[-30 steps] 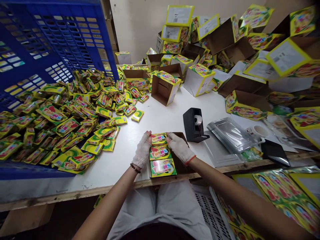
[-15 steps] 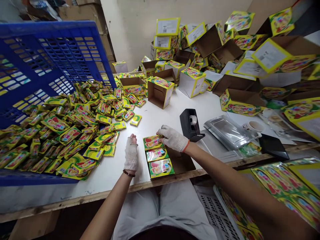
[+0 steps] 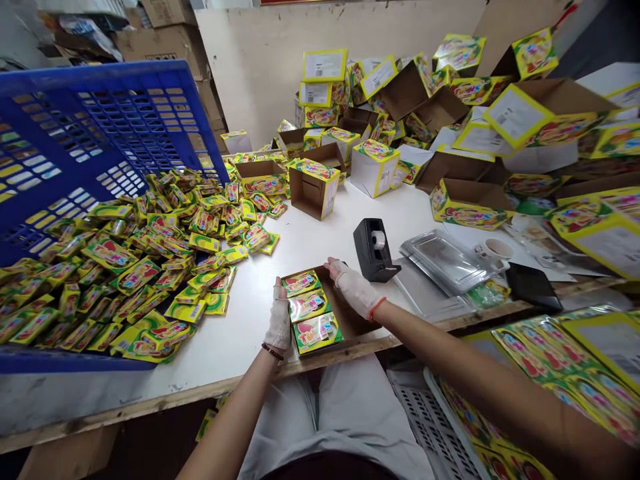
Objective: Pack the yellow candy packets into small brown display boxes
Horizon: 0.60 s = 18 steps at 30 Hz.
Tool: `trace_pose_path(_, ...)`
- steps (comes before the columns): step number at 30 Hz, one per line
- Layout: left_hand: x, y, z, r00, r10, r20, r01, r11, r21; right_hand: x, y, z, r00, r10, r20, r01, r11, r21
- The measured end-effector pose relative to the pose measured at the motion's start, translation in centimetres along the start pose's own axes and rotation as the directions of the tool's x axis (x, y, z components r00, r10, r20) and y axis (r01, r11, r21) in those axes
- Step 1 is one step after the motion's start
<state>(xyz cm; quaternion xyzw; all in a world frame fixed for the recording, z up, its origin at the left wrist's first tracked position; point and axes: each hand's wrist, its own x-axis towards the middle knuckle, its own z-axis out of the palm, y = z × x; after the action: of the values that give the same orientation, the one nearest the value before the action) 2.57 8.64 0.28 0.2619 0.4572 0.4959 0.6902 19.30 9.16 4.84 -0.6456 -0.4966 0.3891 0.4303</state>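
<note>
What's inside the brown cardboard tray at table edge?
Three yellow-green packets line the left of the brown cardboard tray; its right is bare. Anything under them is covered.

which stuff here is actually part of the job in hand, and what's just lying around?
In hand: left hand and right hand at the brown tray; three packets lined up in it; probably the loose packet pile.
Lying about: tape dispenser; clear plastic tray; mug; open cartons; blue crate.
</note>
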Motion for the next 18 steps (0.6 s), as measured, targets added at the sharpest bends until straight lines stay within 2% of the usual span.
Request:
trace_pose_path(2,0.4,0.0,0.6,0.997,-0.032,0.071,0.034,0.999,-0.031,-1.1,0.8,1.8,0.999,0.038,-0.008,-0.038,0.999,-0.022)
trace_pose_path(5,1.0,0.4,0.8,0.996,-0.027,0.08,0.017,0.993,0.121,-2.3,1.0,3.8,0.999,0.053,-0.01,-0.054,0.999,-0.009)
trace_pose_path(7,1.3,0.8,0.7,0.998,-0.015,0.056,-0.002,0.956,0.292,-2.7,1.0,3.6,0.998,0.068,-0.001,-0.068,0.997,0.047)
trace_pose_path(9,1.3,1.2,0.6,0.999,0.024,0.028,-0.034,0.898,0.44,-2.9,1.1,2.4,0.997,0.073,-0.014,-0.072,0.992,0.102)
trace_pose_path(12,1.0,1.4,0.5,0.996,0.089,0.021,-0.086,0.826,0.558,-2.9,1.4,1.0,0.983,0.149,-0.106,-0.138,0.985,0.108)
trace_pose_path(14,0.8,1.4,0.6,0.995,0.089,0.035,-0.092,0.798,0.595,-3.0,1.6,1.3,0.958,0.246,-0.149,-0.237,0.968,0.077)
trace_pose_path(18,0.5,1.5,0.7,0.997,0.074,0.031,-0.076,0.752,0.654,-3.3,1.9,4.1,0.928,0.357,-0.106,-0.357,0.934,0.012)
